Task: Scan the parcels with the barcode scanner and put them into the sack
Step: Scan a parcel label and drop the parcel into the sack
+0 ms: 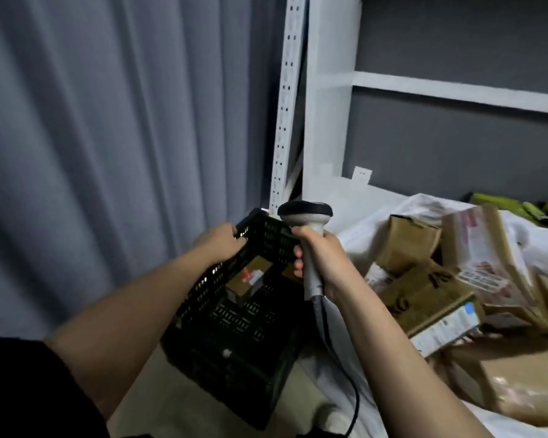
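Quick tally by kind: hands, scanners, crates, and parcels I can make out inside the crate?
Hands: 2, left hand, right hand
Barcode scanner: 1
Black crate: 1
Parcels in the crate: 1 clearly, a brown box
Total: 5

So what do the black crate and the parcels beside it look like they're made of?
The black crate looks like rigid moulded plastic with a matt finish, going by its regular slotted walls. The parcels look like brown corrugated cardboard, matt, with printed labels and tape; blur leaves the detail uncertain.
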A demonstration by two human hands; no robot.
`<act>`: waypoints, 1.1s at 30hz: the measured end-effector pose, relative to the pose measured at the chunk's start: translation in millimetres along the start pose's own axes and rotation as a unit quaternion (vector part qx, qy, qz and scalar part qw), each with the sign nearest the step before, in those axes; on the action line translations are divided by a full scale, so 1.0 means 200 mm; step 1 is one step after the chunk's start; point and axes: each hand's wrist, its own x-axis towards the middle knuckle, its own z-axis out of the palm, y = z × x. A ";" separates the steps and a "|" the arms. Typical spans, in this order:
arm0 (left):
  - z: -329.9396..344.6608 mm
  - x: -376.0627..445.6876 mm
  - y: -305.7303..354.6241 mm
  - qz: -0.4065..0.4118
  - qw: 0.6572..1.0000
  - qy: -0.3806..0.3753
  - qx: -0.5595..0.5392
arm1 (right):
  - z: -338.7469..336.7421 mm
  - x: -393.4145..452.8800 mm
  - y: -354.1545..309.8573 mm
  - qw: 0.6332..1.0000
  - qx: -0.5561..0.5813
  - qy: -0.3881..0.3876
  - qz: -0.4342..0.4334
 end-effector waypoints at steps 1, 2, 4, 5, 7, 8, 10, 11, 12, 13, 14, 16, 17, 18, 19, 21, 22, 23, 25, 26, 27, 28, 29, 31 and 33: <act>0.06 0.05 -0.07 -0.002 1.000 -0.015 0.000 | 0.04 0.08 0.06 1.000 -0.002 0.005 0.004; 0.11 0.09 -0.13 -0.002 1.000 -0.029 -0.004 | 0.07 0.16 0.11 1.000 -0.007 0.014 0.006; 0.25 0.21 -0.24 -0.006 0.997 -0.065 -0.035 | 0.13 0.34 0.24 0.999 -0.019 0.033 0.008; 0.33 0.28 -0.29 -0.002 0.995 -0.080 -0.055 | 0.16 0.44 0.30 0.999 -0.020 0.039 0.012; 0.46 0.38 -0.37 -0.014 0.992 -0.112 -0.062 | 0.19 0.60 0.41 0.999 -0.015 0.046 0.021; 0.54 0.45 -0.40 -0.027 0.989 -0.132 -0.053 | 0.20 0.69 0.47 0.998 -0.013 0.049 0.026; 0.71 0.60 -0.47 -0.036 0.988 -0.145 -0.024 | 0.21 0.84 0.57 0.998 -0.024 0.056 0.035; 0.79 0.66 -0.49 -0.033 0.990 -0.140 -0.007 | 0.21 0.90 0.62 0.997 -0.032 0.059 0.040; 0.85 0.71 -0.51 -0.035 0.990 -0.133 0.010 | 0.21 0.96 0.66 0.996 -0.038 0.062 0.044; 0.93 0.77 -0.53 -0.034 0.991 -0.124 0.022 | 0.20 1.03 0.71 0.996 -0.045 0.064 0.047; 0.99 0.81 -0.54 -0.035 0.991 -0.119 0.040 | 0.19 1.08 0.75 0.995 -0.052 0.067 0.047; 1.11 0.89 -0.57 -0.032 0.988 -0.125 0.084 | 0.17 1.19 0.82 0.994 -0.065 0.076 0.050; 1.15 0.92 -0.58 -0.032 0.985 -0.131 0.105 | 0.16 1.23 0.84 0.993 -0.068 0.079 0.054; 1.20 0.95 -0.60 -0.037 0.982 -0.139 0.119 | 0.15 1.27 0.87 0.993 -0.070 0.080 0.057; 1.25 0.98 -0.62 -0.039 0.980 -0.147 0.132 | 0.14 1.31 0.88 0.992 -0.071 0.082 0.061; 1.34 1.05 -0.66 -0.043 0.974 -0.160 0.153 | 0.13 1.37 0.92 0.991 -0.071 0.087 0.066; 1.38 1.06 -0.67 -0.041 0.972 -0.162 0.165 | 0.12 1.38 0.93 0.991 -0.069 0.090 0.065; 1.43 1.09 -0.68 -0.036 0.970 -0.160 0.178 | 0.12 1.41 0.94 0.991 -0.072 0.091 0.062; 1.50 1.13 -0.70 -0.032 0.967 -0.154 0.201 | 0.12 1.43 0.97 0.991 -0.078 0.090 0.061; 1.51 1.14 -0.70 -0.034 0.965 -0.150 0.212 | 0.12 1.44 0.97 0.992 -0.076 0.087 0.060; 1.54 1.16 -0.71 -0.035 0.965 -0.143 0.218 | 0.11 1.45 0.98 0.992 -0.071 0.084 0.060; 1.56 1.17 -0.71 -0.040 0.966 -0.133 0.217 | 0.11 1.45 0.98 0.992 -0.069 0.084 0.061; 1.58 1.18 -0.72 -0.043 0.968 -0.120 0.216 | 0.11 1.46 0.99 0.992 -0.068 0.085 0.064; 1.61 1.20 -0.71 -0.053 0.973 -0.085 0.206 | 0.10 1.47 1.00 0.991 -0.069 0.089 0.068; 1.63 1.19 -0.69 -0.083 0.981 -0.070 0.163 | 0.09 1.47 1.01 0.991 -0.071 0.091 0.071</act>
